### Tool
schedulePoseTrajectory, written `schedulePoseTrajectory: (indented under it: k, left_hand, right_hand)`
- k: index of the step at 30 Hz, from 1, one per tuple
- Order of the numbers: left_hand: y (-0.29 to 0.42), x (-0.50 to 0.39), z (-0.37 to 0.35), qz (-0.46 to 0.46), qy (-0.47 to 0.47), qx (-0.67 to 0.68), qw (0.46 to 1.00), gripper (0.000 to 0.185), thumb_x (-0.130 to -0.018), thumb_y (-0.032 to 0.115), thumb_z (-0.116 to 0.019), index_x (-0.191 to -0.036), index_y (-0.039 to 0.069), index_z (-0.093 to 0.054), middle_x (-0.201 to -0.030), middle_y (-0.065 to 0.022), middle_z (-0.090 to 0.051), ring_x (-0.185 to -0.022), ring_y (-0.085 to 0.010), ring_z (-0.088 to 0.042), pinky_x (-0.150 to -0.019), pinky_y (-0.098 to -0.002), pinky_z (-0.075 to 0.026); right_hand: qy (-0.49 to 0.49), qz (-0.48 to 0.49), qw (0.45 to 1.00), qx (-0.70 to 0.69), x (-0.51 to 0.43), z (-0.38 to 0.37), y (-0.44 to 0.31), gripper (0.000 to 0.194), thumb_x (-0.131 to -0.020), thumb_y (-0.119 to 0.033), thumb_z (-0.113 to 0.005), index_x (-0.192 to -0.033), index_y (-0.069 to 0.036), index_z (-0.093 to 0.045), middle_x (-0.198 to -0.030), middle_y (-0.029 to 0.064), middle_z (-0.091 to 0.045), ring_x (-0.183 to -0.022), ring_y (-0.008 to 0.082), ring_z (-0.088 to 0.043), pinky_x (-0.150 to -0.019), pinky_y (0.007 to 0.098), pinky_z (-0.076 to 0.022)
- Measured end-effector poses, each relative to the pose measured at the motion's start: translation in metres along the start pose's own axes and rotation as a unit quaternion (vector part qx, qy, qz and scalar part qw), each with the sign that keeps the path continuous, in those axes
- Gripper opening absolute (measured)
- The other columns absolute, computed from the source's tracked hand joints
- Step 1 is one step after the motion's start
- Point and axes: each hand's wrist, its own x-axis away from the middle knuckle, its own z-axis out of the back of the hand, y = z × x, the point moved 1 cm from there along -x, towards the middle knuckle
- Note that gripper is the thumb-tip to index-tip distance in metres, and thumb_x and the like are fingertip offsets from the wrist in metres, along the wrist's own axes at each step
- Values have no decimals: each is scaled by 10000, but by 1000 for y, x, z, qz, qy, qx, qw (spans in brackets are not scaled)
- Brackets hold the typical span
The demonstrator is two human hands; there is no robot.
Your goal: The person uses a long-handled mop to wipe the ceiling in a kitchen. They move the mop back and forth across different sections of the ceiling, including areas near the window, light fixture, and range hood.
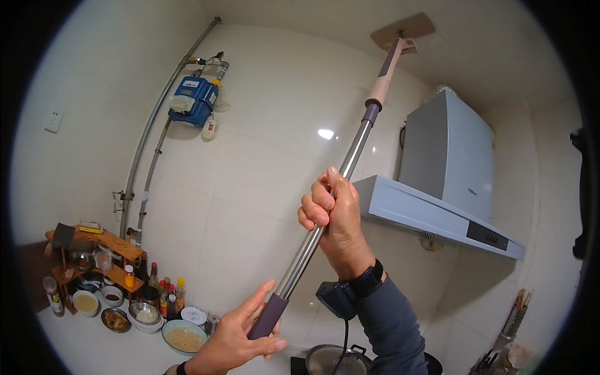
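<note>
A flat mop (358, 145) with a steel telescopic pole slants up from the lower middle to the upper right. Its pinkish rectangular head (404, 32) is up at the ceiling, where I cannot tell whether it touches. My right hand (335, 211) is closed around the middle of the steel pole, and a black strap with a small device sits on that wrist. Lower down, my left hand (243, 323) wraps loosely around the purple end grip (269, 318), its thumb and forefinger partly extended.
A grey range hood (445, 154) juts from the wall at right, above a lidded pan (335, 361). On the left wall hang a blue gas meter (193, 101) and pipes (161, 103). Bowls, bottles and a wooden shelf (110, 241) crowd the counter (93, 351).
</note>
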Motion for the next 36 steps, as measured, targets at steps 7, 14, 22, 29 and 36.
schedulePoseTrajectory:
  k: [7,14,22,29,36]
  left_hand:
    - [27,9,9,-4,46,-30,998,883,-781,-81,-747,-1572,-72,-357,-1014,-71,-586,-845,-84,-567,-758,-221,-487]
    - [25,19,4,-149,23,-163,975,758,-790,-88,-643,-1518,-80,-431,-1053,-162,-622,-917,-209,-621,-830,-308,-504]
    - [31,22,-21,-274,25,-323,906,768,-747,-92,-650,-1486,-98,-440,-868,-159,-607,-714,-249,-609,-684,-339,-507]
    - [24,29,-72,-311,73,-374,871,751,-746,-104,-615,-1477,-89,-443,-906,-231,-614,-726,-381,-613,-682,-385,-515]
    - [14,34,-126,-317,85,-408,852,766,-743,-109,-601,-1489,-87,-427,-942,-240,-616,-745,-397,-616,-681,-394,-516]
  right_hand:
    - [30,-41,987,154,0,-32,-25,299,-1091,-345,-507,-978,-68,-490,-634,-23,-416,-496,138,-481,-488,344,-493]
    - [119,-26,912,393,-2,-47,-58,226,-1017,-145,-499,-867,4,-422,-744,111,-506,-543,226,-636,-475,380,-555]
    - [106,-44,928,354,6,-27,-75,170,-1007,-153,-528,-955,-14,-446,-826,101,-535,-559,209,-631,-511,347,-531]
    - [78,-59,943,317,22,0,-102,164,-1024,-151,-522,-1002,-20,-426,-833,88,-549,-561,212,-633,-532,397,-582]
    - [65,-54,954,286,44,30,-133,155,-1037,-142,-520,-1039,-34,-409,-834,75,-556,-582,219,-650,-542,414,-597]
